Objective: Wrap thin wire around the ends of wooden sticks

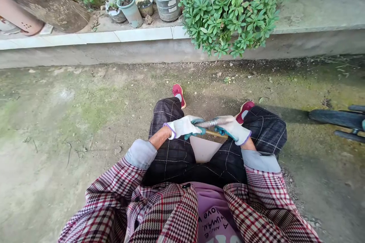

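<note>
The left hand [186, 126] and right hand [232, 128] wore white knit gloves with teal coated palms and purple cuff edging. Between them, above the lap, lay a slim grey rod [210, 123], its right half banded with shiny, wire-like windings. The left fingers curled around its left end and the right fingers closed on its right end; how tightly each fingertip pressed could not be told. Just on the near side, a smooth, straight yellowish stick [213, 133] ran between the gloves. Checked woven trousers [171, 152] flanked a pale, flat surface [203, 147]. Far off, a dented, cylindrical metal pot [167, 5] stood left of a leafy shrub [228, 15].
</note>
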`<state>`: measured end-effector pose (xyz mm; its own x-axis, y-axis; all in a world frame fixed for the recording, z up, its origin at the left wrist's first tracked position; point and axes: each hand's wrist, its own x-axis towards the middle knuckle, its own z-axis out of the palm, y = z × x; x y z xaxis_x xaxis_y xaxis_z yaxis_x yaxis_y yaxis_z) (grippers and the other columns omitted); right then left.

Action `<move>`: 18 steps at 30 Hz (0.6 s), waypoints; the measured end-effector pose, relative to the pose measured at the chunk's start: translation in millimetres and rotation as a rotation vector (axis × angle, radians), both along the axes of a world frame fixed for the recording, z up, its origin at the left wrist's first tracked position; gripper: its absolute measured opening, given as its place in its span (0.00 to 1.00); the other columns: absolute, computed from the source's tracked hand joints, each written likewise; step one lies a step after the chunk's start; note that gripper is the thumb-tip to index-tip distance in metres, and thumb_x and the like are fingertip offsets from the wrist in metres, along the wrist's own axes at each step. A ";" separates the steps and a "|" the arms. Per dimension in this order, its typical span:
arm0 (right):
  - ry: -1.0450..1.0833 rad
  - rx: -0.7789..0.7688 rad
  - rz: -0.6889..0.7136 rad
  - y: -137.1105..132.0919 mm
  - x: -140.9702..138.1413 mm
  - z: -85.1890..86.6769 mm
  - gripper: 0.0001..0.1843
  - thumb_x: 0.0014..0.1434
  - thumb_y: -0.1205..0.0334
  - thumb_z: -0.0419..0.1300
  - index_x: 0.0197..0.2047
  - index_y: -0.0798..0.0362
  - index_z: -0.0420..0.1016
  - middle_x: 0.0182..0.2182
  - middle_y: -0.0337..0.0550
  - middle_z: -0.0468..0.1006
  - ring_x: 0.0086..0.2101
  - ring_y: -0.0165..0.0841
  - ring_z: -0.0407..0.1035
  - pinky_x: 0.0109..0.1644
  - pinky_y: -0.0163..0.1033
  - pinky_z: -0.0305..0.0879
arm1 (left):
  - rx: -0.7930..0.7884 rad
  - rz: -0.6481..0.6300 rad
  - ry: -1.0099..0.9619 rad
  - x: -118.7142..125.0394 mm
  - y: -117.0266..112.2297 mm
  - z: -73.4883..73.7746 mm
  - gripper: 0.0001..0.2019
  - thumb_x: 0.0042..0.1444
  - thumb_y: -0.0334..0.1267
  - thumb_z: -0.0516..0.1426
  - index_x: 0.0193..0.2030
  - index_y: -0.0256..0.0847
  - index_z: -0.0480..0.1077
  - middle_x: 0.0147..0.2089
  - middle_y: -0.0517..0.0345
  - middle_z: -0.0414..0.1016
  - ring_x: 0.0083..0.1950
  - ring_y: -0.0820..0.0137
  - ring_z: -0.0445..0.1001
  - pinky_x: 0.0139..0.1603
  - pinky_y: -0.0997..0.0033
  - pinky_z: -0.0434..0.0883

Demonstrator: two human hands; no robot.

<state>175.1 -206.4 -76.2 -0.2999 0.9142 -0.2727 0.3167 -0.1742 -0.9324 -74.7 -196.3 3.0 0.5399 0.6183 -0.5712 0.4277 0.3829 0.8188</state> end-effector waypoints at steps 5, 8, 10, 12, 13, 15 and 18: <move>0.031 -0.192 0.001 -3.6 -6.0 7.5 0.19 0.50 0.46 0.66 0.32 0.54 0.82 0.23 0.41 0.79 0.21 0.29 0.68 0.25 0.35 0.66 | -0.146 0.444 -0.272 1.5 12.4 -22.2 0.19 0.53 0.39 0.64 0.52 0.36 0.74 0.24 0.69 0.63 0.17 0.81 0.54 0.14 0.79 0.52; 0.041 -0.204 0.020 -4.9 -7.8 9.1 0.20 0.49 0.44 0.67 0.33 0.54 0.82 0.23 0.41 0.78 0.21 0.29 0.67 0.25 0.34 0.65 | -0.160 0.639 -0.230 0.9 19.4 -31.5 0.17 0.56 0.40 0.63 0.51 0.36 0.73 0.23 0.70 0.62 0.16 0.81 0.52 0.14 0.79 0.52; 0.026 -0.192 0.065 -5.8 -7.9 6.7 0.19 0.51 0.45 0.66 0.34 0.54 0.84 0.24 0.41 0.79 0.21 0.28 0.67 0.25 0.33 0.64 | -0.148 0.690 -0.180 1.1 21.0 -37.4 0.14 0.57 0.39 0.62 0.48 0.36 0.73 0.22 0.70 0.62 0.15 0.81 0.52 0.15 0.78 0.52; 0.011 -0.181 0.144 -7.2 -7.1 3.7 0.18 0.53 0.47 0.66 0.34 0.54 0.85 0.23 0.40 0.79 0.21 0.28 0.66 0.24 0.32 0.62 | -0.103 0.661 -0.153 2.2 19.8 -45.4 0.12 0.56 0.38 0.62 0.47 0.37 0.73 0.22 0.69 0.62 0.16 0.81 0.53 0.16 0.78 0.52; 0.010 -0.183 0.190 -8.1 -6.4 3.0 0.18 0.53 0.47 0.66 0.34 0.54 0.85 0.23 0.40 0.78 0.21 0.28 0.66 0.23 0.32 0.62 | -0.061 0.625 -0.134 3.0 18.6 -50.4 0.12 0.56 0.38 0.62 0.46 0.37 0.73 0.23 0.69 0.62 0.16 0.81 0.53 0.16 0.78 0.52; 0.026 -0.203 0.277 -9.8 -4.1 4.0 0.18 0.54 0.47 0.66 0.36 0.54 0.85 0.24 0.40 0.78 0.22 0.28 0.66 0.23 0.32 0.62 | 0.063 0.521 -0.063 4.9 16.1 -61.7 0.11 0.56 0.37 0.62 0.44 0.37 0.74 0.23 0.68 0.64 0.18 0.80 0.55 0.19 0.77 0.54; 0.102 -0.242 0.360 -10.8 1.8 11.5 0.21 0.56 0.46 0.66 0.41 0.56 0.86 0.25 0.41 0.78 0.23 0.28 0.67 0.24 0.32 0.63 | 0.302 0.321 0.104 7.8 13.4 -76.0 0.11 0.55 0.37 0.63 0.44 0.36 0.76 0.29 0.62 0.72 0.27 0.76 0.67 0.28 0.76 0.65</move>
